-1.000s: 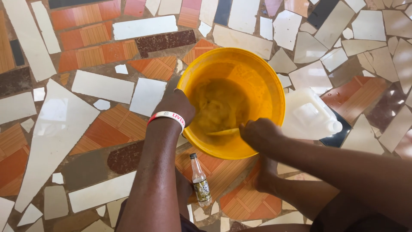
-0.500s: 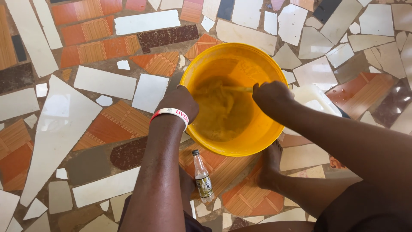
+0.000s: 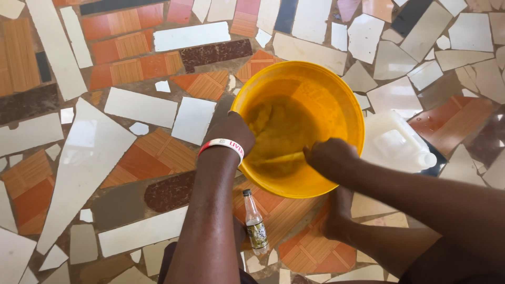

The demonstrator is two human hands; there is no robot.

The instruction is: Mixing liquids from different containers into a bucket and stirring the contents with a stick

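Note:
A yellow plastic bowl (image 3: 336,100) sits on the tiled floor, holding a thick yellow mash (image 3: 279,131). My left hand (image 3: 231,131), with a red and white wristband, grips the bowl's near left rim. Inside the bowl at its near edge, my right hand (image 3: 329,158) is closed around a stirring stick (image 3: 281,158), which lies across the mash and is coated in it. My bare foot (image 3: 339,213) rests on the floor just below the bowl.
A small glass bottle (image 3: 255,223) stands on the floor between my arms, near the bowl. A white plastic jerrycan (image 3: 394,142) lies right of the bowl. The floor is a mosaic of broken white, orange and brown tiles (image 3: 137,108).
My right hand swept from the bowl's near side to the far right rim, then back to the near edge, dragging the stick through the mash. My left hand stayed on the rim.

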